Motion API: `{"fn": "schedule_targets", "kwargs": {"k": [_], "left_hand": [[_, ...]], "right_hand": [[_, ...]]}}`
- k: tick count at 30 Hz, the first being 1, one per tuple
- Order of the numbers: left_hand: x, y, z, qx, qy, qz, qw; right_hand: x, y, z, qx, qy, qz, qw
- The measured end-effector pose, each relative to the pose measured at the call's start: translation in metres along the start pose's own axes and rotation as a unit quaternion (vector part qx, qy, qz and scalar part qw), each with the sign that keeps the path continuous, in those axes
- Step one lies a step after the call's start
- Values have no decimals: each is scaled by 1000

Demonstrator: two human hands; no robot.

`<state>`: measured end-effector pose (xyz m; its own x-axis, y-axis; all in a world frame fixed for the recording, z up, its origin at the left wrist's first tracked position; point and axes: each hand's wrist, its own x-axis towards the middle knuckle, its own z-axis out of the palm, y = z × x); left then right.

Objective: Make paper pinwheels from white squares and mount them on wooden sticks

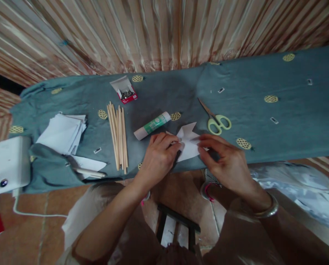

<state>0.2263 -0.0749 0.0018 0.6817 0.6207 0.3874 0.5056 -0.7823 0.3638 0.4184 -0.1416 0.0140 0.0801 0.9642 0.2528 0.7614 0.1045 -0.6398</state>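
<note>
Both hands hold one piece of white paper (188,147), which is cut or folded into pointed flaps, over the front edge of the cloth. My left hand (161,152) pinches its left side between thumb and fingers. At the right side, my right hand (225,158) grips a flap with thumb and fingertips. Just beyond the left hand lies a glue stick (154,125) with a green label. Scissors (215,119) with light green handles rest behind the right hand, blades pointing away to the left.
Left of the glue stick lie several wooden sticks (118,136). Behind them stands an open red box (127,94) of small metal pieces. Farther left are a stack of white paper (62,132) and a white device (12,163) with a cable. A pleated curtain (164,35) hangs behind the cloth.
</note>
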Motion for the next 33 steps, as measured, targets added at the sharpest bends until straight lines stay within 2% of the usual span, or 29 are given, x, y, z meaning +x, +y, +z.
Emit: {"fn": "schedule_targets", "kwargs": {"k": [3,8,17,19,24,33], "left_hand": [[-2,5,-1,-13,-3,-3,1000],[-9,18,3,-39,-39,12,998],[-11,13,7,3,-52,-2,999],[-12,13,6,1,-52,-4,999],[-14,15,6,-15,-44,0,999],[-18,19,7,-29,-32,-2,999]], "right_hand": [[-3,-3,3,19,-25,-6,999],[-3,-6,3,53,-41,-3,998],[-9,-8,6,97,-68,45,992],[-8,-8,6,81,-62,31,994],[-3,-9,3,0,-20,-72,997],[1,-1,8,-25,-33,-72,997]]}}
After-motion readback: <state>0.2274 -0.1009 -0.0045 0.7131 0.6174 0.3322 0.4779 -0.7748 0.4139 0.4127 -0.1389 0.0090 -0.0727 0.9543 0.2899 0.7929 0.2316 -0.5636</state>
